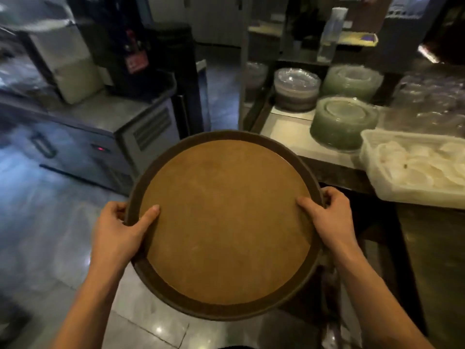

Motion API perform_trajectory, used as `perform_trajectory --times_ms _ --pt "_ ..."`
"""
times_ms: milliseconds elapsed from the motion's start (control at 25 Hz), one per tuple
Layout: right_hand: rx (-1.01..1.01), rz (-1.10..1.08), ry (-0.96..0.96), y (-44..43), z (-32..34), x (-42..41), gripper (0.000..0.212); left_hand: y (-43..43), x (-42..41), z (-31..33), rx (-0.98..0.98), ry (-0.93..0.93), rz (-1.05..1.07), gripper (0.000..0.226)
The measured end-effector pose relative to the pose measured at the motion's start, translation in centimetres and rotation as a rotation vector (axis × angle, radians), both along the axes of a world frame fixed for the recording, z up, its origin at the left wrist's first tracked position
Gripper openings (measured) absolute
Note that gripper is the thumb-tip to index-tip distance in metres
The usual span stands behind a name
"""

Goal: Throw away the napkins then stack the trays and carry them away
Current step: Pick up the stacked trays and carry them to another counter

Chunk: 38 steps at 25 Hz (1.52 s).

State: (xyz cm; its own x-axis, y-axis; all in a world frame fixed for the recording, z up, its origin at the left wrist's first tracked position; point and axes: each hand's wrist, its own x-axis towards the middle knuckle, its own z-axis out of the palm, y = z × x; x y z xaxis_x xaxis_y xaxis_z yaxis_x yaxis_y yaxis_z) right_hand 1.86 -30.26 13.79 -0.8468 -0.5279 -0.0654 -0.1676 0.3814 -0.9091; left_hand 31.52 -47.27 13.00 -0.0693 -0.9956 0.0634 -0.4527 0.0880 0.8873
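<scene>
Both hands are clamped on the round brown tray point(224, 222), held level in the middle of the view above the tiled floor point(50, 222): the left hand point(118, 227) grips the near-left rim with its thumb lying on the tray's face, the right hand point(327, 215) grips the right rim the same way. Whether more trays sit stacked beneath it, I can't tell. To the far right, stacks of glass plates point(342, 122) and a white plastic tub point(412, 167) sit on a counter point(289, 137), well apart from the tray.

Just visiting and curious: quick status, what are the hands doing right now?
Left hand and right hand grip opposite rims of the round brown tray. Tray top bare, held above floor. Counter with plate stacks close on the right.
</scene>
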Motion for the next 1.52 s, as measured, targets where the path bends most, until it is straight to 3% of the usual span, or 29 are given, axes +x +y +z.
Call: perform_trajectory --times_ms 280,520,720,880,1080,1520 --pt "-0.063 0.150 0.034 -17.5 3.9 10.9 0.023 -13.5 12.8 4.2 -0.062 -0.006 0.131 0.047" --pt "-0.114 0.157 0.064 -30.0 6.9 11.0 0.030 -24.6 13.1 7.2 -0.097 -0.015 0.156 0.046" --pt "-0.201 0.211 0.022 -40.1 8.0 5.4 0.025 -33.9 7.8 8.6 -0.108 -0.003 0.189 0.042" --pt "-0.242 0.202 0.014 -48.0 9.3 -0.2 0.037 -41.4 2.3 10.3 -0.152 -0.003 0.204 0.024" --pt "-0.255 0.185 0.008 -57.7 11.0 -6.9 0.029 -51.8 -4.6 11.9 -0.194 0.043 0.220 0.026" --pt "-0.209 -0.008 0.030 -81.0 11.6 -20.8 0.026 -81.1 -21.6 11.3 -0.144 0.191 -0.033 0.013"
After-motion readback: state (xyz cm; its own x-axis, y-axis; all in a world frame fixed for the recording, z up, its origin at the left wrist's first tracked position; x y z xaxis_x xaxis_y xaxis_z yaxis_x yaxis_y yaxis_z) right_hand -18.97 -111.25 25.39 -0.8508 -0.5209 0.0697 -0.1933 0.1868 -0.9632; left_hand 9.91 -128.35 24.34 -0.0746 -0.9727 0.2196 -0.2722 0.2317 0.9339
